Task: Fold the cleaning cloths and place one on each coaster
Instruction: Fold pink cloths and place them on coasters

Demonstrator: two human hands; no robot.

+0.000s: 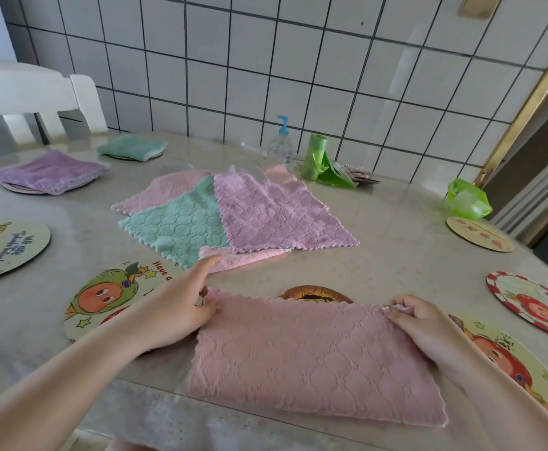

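We had two folded cloths on coasters beyond the unfolded pile point(233, 219). Nearer us than that pile, our left hand point(175, 310) and right hand point(419, 320) pinched the far corners of a half-folded pink cloth point(314, 356) on the desk point(396, 255); several coasters awaited cloths.

- The pink cloth point(311, 356) covers most of the coaster point(314, 293) behind it; only a dark arc shows.
- The left hand point(175, 307) hides part of the orange-character coaster point(103, 297).
- Two coasters point(6, 245) point(532, 304) are cut by the picture's edges.
- Small items behind the green bag roll point(314, 157) are too blurred to tell.
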